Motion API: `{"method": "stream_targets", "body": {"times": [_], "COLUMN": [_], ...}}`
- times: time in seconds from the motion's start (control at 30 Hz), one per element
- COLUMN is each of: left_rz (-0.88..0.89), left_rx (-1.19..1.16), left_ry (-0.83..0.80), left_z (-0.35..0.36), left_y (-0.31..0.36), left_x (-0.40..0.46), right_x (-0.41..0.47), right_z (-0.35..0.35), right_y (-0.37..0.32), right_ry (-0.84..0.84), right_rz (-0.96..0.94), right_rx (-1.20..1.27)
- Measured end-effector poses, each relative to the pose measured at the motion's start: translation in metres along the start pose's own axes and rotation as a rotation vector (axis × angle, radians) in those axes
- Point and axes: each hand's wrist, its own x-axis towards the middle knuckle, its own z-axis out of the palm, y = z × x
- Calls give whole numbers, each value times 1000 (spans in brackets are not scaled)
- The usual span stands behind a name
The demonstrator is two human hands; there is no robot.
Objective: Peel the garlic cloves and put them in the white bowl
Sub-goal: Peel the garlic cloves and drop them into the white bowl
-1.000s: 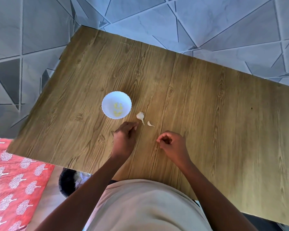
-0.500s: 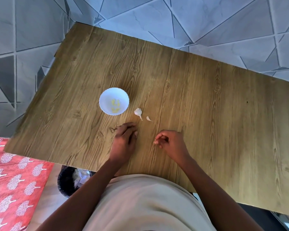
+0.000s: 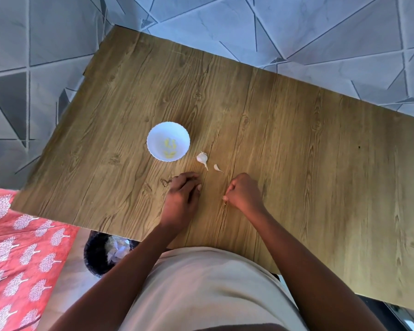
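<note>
The white bowl (image 3: 157, 136) stands on the wooden table (image 3: 296, 151) with a few yellowish peeled cloves (image 3: 169, 146) inside. Just right of it lies an unpeeled piece of garlic (image 3: 202, 158) with a thin tail. A small single clove (image 3: 217, 167) lies a little further right. My left hand (image 3: 183, 199) rests on the table below the garlic, its fingers loosely curled and apart from it. My right hand (image 3: 243, 193) rests beside it with its fingers curled tight. I see nothing clearly held in either hand.
A black bin (image 3: 98, 256) with pale peels in it stands on the floor under the table's near left edge. A red patterned cloth (image 3: 22, 259) covers the floor at the left. Grey tiled floor surrounds the table.
My left hand has drawn back from the garlic piece toward me. The right hand has stayed curled in nearly the same place. The garlic and the bowl have not moved.
</note>
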Motion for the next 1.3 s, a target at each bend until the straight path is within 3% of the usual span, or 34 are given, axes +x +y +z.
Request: {"method": "stream_targets", "body": {"times": [0.3,0.37,0.43,0.53,0.7,0.87,0.93,1.0,1.3], "left_rz": [6,5,-27,-198,-212,-108,-76,-97,-675], "left_rx": [-20,-81,-214,-445,-567,-411,-377,-392,-703], "left_ry": [14,25,-15,-146,-124,-65,-69,-62,-119], "left_z": [-2,-3,-4,-1,6,5,4,2,-5], "left_y": [5,9,17,38,58,63,65,70,88], "left_x": [-1,0,0,1,7,9,12,14,20], "right_x": [-6,-1,-3,-16,-37,-47,-47,-45,-38], "right_z": [-2,-8,-20,-33,-27,-34,-36,-36,-28], "right_y": [-20,-11,0,11,10,8,7,8,23], "right_ry": [31,-65,-172,-244,-245,-282,-258,-150,386], "right_rz": [-18,17,64,79,40,43,17,-81,-958], "right_rx": [-188,-49,239,643,815,1011,961,759,-265]}}
